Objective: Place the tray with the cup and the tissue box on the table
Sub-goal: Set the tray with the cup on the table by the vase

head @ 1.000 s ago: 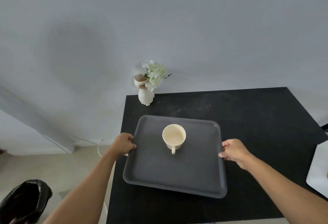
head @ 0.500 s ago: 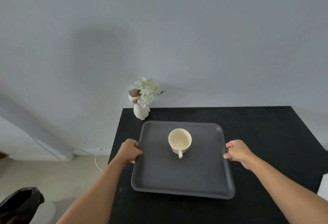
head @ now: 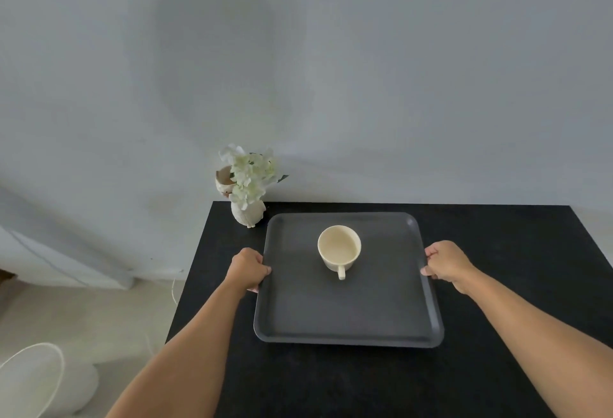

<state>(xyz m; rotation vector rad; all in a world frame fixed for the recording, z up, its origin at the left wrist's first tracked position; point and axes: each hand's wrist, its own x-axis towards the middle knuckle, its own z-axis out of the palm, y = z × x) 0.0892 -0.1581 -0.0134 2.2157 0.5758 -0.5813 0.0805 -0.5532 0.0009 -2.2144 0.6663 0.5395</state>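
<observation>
A: Pale grey wall [head: 365, 69] across the back, and pushed up against it a black surface [head: 514, 285] filling the lower right of the view.

B: And on that surface, the dark grey tray [head: 348, 311], sitting square to the camera. Whether its underside is fully down or a hair above the top, I can't quite say from this angle.

A: The cream cup [head: 339, 250] stands upright on the tray, a little toward twelve o'clock from the tray's middle, handle pointing back at six o'clock. It looks empty.

B: Both hands on it. The left hand [head: 248, 268] is at the tray's nine o'clock edge, grip closed around the rim, thumb on top, fingers tucked under.

A: Same on the far side: the right hand [head: 446, 263] at three o'clock, grip closed on the rim, knuckles up. Bare forearms run in from the bottom corners.

B: Off the tray's eleven o'clock corner, just beside it, a white vase [head: 248, 215] with pale flowers [head: 250, 172], right at the surface's back corner.

A: At nine o'clock beyond the surface there's beige floor [head: 99, 311], a thin cord [head: 174, 291] trailing down by the wall, and a white rounded thing [head: 39, 381] at seven o'clock, too cropped to identify.
</observation>
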